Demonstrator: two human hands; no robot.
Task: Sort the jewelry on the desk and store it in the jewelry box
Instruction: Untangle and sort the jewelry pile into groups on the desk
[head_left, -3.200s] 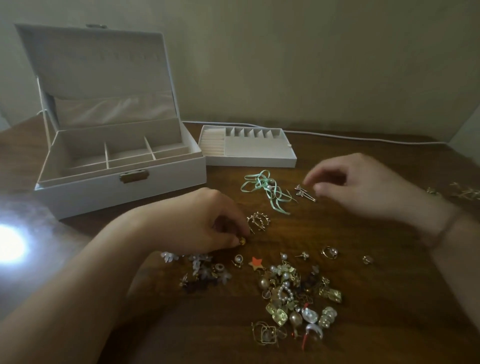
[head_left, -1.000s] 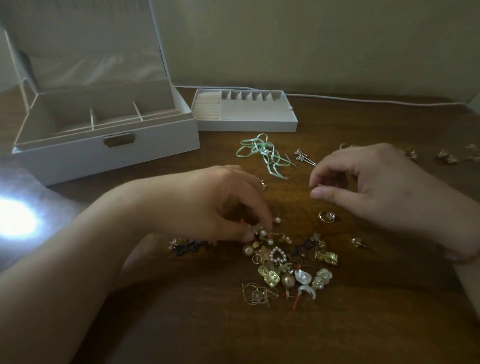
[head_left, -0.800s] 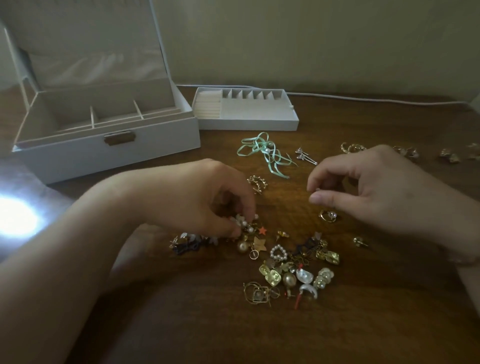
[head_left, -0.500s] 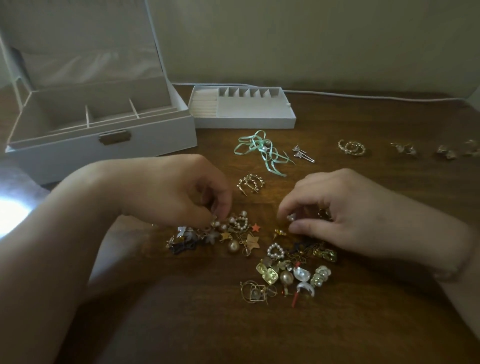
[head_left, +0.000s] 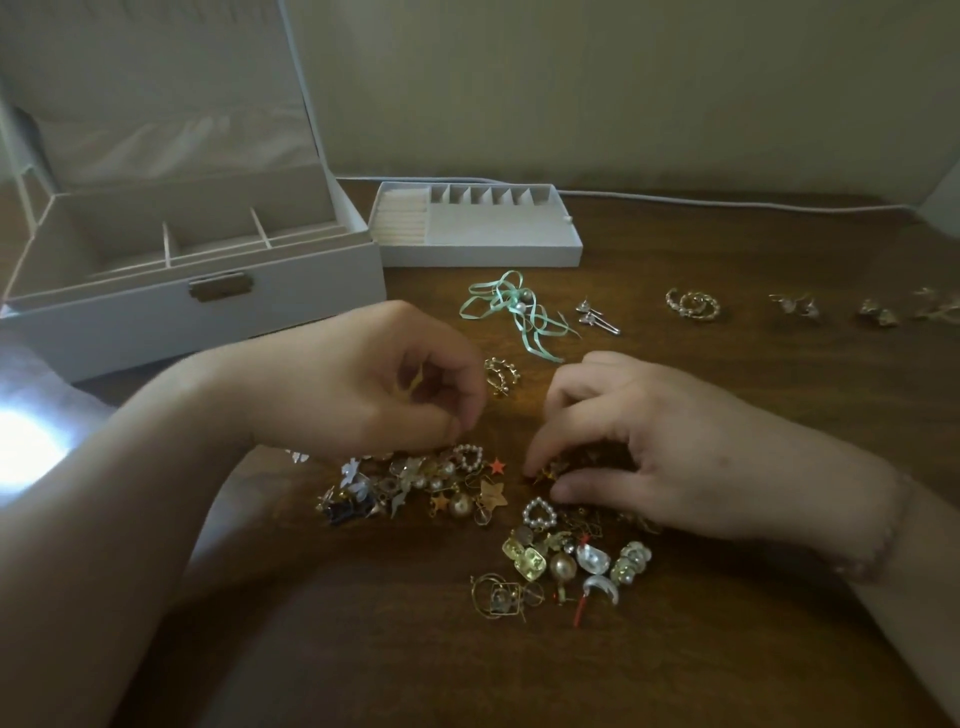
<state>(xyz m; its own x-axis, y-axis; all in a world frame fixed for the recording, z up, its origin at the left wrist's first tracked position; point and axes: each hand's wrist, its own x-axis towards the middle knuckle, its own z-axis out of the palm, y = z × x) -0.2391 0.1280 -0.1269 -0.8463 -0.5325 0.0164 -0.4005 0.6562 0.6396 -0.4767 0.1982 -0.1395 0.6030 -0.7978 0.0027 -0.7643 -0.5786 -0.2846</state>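
A heap of mixed jewelry (head_left: 524, 540) lies on the wooden desk: pearls, gold charms, stars, heart-shaped pearl rings. My left hand (head_left: 363, 384) hovers at the heap's upper left with fingers curled, fingertips down on the pieces; what it holds is hidden. My right hand (head_left: 660, 441) reaches into the heap's middle, thumb and forefinger pinching a small gold piece (head_left: 545, 472). The white jewelry box (head_left: 208, 306) stands open at the back left, its compartments bare.
A white tray insert (head_left: 483, 249) with ring rolls and small slots sits beside the box. Sorted pieces lie behind the hands: mint ribbon earrings (head_left: 511, 306), silver studs (head_left: 597, 317), gold hoops (head_left: 693, 305), more pairs (head_left: 836, 309) at the right. A white cable (head_left: 727, 202) runs along the wall.
My right hand came down from above the desk into the middle of the heap. My left hand drew back to the left, dragging part of the heap with it.
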